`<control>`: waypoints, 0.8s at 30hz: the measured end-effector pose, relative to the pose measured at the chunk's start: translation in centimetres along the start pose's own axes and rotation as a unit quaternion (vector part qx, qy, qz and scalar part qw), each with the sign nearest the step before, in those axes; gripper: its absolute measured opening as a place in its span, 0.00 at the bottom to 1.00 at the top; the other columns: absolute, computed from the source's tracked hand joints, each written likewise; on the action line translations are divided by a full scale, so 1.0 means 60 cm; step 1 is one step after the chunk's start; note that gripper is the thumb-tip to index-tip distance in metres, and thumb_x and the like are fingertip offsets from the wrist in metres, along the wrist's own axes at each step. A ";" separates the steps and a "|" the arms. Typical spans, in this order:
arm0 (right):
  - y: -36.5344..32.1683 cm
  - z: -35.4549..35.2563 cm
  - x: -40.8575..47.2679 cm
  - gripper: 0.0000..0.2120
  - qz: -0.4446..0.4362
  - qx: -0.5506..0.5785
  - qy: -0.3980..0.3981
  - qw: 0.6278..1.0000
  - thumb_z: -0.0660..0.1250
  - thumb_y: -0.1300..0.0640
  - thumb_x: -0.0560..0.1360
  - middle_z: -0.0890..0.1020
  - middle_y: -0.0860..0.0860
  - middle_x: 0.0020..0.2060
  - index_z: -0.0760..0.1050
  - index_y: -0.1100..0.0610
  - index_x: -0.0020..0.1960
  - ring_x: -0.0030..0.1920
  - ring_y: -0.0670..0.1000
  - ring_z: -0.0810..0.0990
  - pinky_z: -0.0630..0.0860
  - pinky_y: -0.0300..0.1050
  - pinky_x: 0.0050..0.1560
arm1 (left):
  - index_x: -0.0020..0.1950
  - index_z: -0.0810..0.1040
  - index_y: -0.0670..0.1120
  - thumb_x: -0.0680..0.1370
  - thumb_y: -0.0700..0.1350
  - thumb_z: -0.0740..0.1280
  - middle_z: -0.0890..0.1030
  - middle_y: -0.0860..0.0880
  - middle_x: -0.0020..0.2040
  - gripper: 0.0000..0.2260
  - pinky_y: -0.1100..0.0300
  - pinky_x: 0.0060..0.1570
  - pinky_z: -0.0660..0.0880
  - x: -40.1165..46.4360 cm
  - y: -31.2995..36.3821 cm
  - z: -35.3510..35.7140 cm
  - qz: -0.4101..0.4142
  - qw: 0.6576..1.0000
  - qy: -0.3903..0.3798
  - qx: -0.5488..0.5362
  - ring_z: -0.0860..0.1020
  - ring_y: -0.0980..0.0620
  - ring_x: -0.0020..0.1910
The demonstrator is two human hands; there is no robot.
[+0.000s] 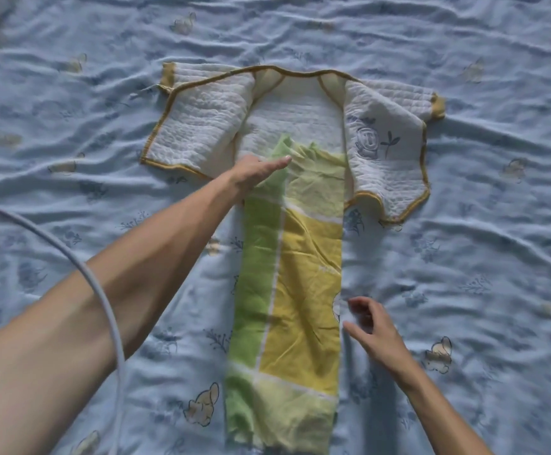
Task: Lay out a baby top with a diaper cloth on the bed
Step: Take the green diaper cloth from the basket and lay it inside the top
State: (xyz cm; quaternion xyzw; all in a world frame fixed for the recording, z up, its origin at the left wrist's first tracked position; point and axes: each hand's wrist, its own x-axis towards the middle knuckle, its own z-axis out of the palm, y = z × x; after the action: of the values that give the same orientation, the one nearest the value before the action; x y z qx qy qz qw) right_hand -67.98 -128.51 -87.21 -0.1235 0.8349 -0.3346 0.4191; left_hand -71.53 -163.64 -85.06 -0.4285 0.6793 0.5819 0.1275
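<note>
A white quilted baby top (300, 110) with mustard trim lies opened flat on the bed, both front flaps spread to the sides. A long green and yellow diaper cloth (300, 274) runs lengthwise from inside the top toward me. My left hand (257, 174) lies flat, palm down, on the cloth's upper left corner over the top's lower hem. Beside the cloth's right edge, about halfway down, my right hand (371, 326) hovers with its fingers spread, holding nothing.
The bed is covered by a wrinkled light blue sheet (481, 257) printed with small rabbits. A thin white cable (103, 290) arcs across my left forearm at the left side.
</note>
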 end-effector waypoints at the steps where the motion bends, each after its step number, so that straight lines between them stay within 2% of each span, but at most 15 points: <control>1: 0.002 -0.002 0.001 0.15 0.004 0.008 -0.004 1.000 0.70 0.62 0.73 0.75 0.51 0.55 0.72 0.53 0.58 0.53 0.42 0.75 0.72 0.37 0.57 | 0.60 0.78 0.41 0.69 0.60 0.72 0.76 0.45 0.61 0.28 0.59 0.56 0.71 0.004 0.005 0.003 -0.027 0.999 -0.002 -0.031 0.74 0.46 0.61; 2: 0.004 -0.004 0.003 0.15 0.006 0.012 -0.007 1.000 0.70 0.62 0.74 0.75 0.51 0.55 0.72 0.53 0.58 0.53 0.42 0.75 0.72 0.35 0.56 | 0.64 0.75 0.41 0.68 0.57 0.74 0.76 0.44 0.63 0.30 0.55 0.60 0.72 0.006 0.010 0.003 -0.039 0.997 -0.013 -0.068 0.74 0.45 0.62; 3: 0.004 -0.005 0.004 0.14 0.007 0.016 -0.009 1.000 0.69 0.62 0.74 0.76 0.52 0.55 0.72 0.53 0.58 0.53 0.42 0.75 0.71 0.32 0.53 | 0.63 0.76 0.42 0.68 0.53 0.75 0.78 0.44 0.61 0.27 0.52 0.58 0.75 0.006 0.012 0.004 -0.024 0.994 -0.032 -0.106 0.77 0.44 0.59; 5: 0.001 -0.007 0.005 0.14 0.011 0.028 -0.006 1.000 0.69 0.63 0.74 0.76 0.53 0.55 0.73 0.55 0.58 0.53 0.44 0.76 0.71 0.29 0.50 | 0.56 0.78 0.45 0.71 0.43 0.74 0.82 0.46 0.52 0.15 0.51 0.50 0.79 0.003 0.018 0.004 0.053 0.984 -0.066 -0.155 0.81 0.46 0.50; 7: -0.001 -0.007 0.007 0.13 0.012 0.036 -0.004 0.999 0.69 0.63 0.74 0.76 0.54 0.54 0.73 0.57 0.58 0.53 0.47 0.76 0.71 0.28 0.49 | 0.46 0.76 0.46 0.72 0.36 0.71 0.83 0.48 0.49 0.08 0.53 0.49 0.79 -0.004 0.023 0.001 0.132 0.971 -0.071 -0.188 0.81 0.50 0.46; 9: -0.003 -0.007 0.007 0.12 0.012 0.042 -0.001 0.999 0.68 0.64 0.74 0.76 0.54 0.54 0.73 0.57 0.57 0.52 0.48 0.75 0.70 0.28 0.48 | 0.38 0.70 0.47 0.74 0.31 0.67 0.84 0.47 0.49 0.12 0.55 0.53 0.78 -0.014 0.029 -0.004 0.191 0.945 -0.085 -0.251 0.82 0.49 0.51; 12: -0.001 -0.006 0.009 0.11 0.014 0.048 0.003 0.999 0.68 0.63 0.75 0.76 0.53 0.52 0.73 0.57 0.56 0.50 0.46 0.75 0.71 0.28 0.48 | 0.36 0.66 0.47 0.76 0.31 0.63 0.85 0.46 0.50 0.14 0.57 0.54 0.78 -0.033 0.040 -0.013 0.201 0.905 -0.142 -0.346 0.82 0.50 0.52; 15: -0.010 -0.014 0.018 0.07 0.040 0.067 0.008 0.997 0.67 0.62 0.75 0.78 0.53 0.48 0.75 0.56 0.53 0.46 0.48 0.76 0.71 0.31 0.45 | 0.38 0.65 0.46 0.78 0.30 0.59 0.85 0.47 0.50 0.13 0.60 0.51 0.80 -0.065 0.040 -0.011 0.219 0.886 -0.198 -0.358 0.82 0.53 0.51; 17: -0.033 -0.026 0.032 0.08 0.047 0.083 0.036 0.995 0.68 0.60 0.75 0.80 0.54 0.48 0.75 0.56 0.54 0.47 0.52 0.78 0.73 0.36 0.45 | 0.38 0.65 0.45 0.77 0.31 0.59 0.85 0.47 0.51 0.13 0.63 0.48 0.80 -0.088 0.032 -0.001 0.230 0.880 -0.237 -0.342 0.83 0.54 0.49; 19: -0.077 -0.043 0.053 0.16 -0.010 0.064 0.112 0.992 0.70 0.60 0.73 0.79 0.52 0.51 0.73 0.55 0.59 0.51 0.54 0.79 0.75 0.42 0.49 | 0.37 0.64 0.45 0.75 0.34 0.62 0.85 0.47 0.51 0.11 0.64 0.45 0.80 -0.107 0.026 0.003 0.238 0.876 -0.262 -0.326 0.83 0.55 0.49; 21: -0.142 -0.069 0.082 0.27 -0.124 0.009 0.219 0.968 0.72 0.61 0.70 0.75 0.53 0.57 0.68 0.55 0.66 0.56 0.53 0.76 0.74 0.46 0.56 | 0.37 0.64 0.46 0.74 0.35 0.63 0.85 0.48 0.51 0.11 0.65 0.45 0.80 -0.119 0.026 -0.002 0.241 0.877 -0.277 -0.311 0.82 0.57 0.50; 22: -0.177 -0.084 0.100 0.33 -0.196 -0.037 0.248 0.948 0.73 0.60 0.68 0.72 0.55 0.62 0.64 0.55 0.70 0.61 0.53 0.73 0.71 0.46 0.61 | 0.37 0.65 0.47 0.75 0.35 0.63 0.85 0.48 0.51 0.12 0.65 0.46 0.79 -0.123 0.027 -0.007 0.239 0.879 -0.282 -0.302 0.82 0.57 0.51; 24: -0.247 -0.115 0.138 0.43 -0.315 -0.179 0.226 0.904 0.76 0.56 0.65 0.63 0.58 0.73 0.58 0.55 0.74 0.72 0.56 0.62 0.61 0.49 0.71 | 0.35 0.69 0.50 0.76 0.35 0.63 0.85 0.49 0.51 0.13 0.65 0.49 0.79 -0.127 0.027 -0.018 0.235 0.882 -0.301 -0.276 0.81 0.57 0.53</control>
State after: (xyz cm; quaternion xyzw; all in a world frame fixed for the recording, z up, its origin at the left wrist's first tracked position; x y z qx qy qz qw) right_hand -79.59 -140.46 -79.56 -0.3742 0.8708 -0.3127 0.0622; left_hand -67.78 -161.39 -78.54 -0.0787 0.5008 0.8597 0.0619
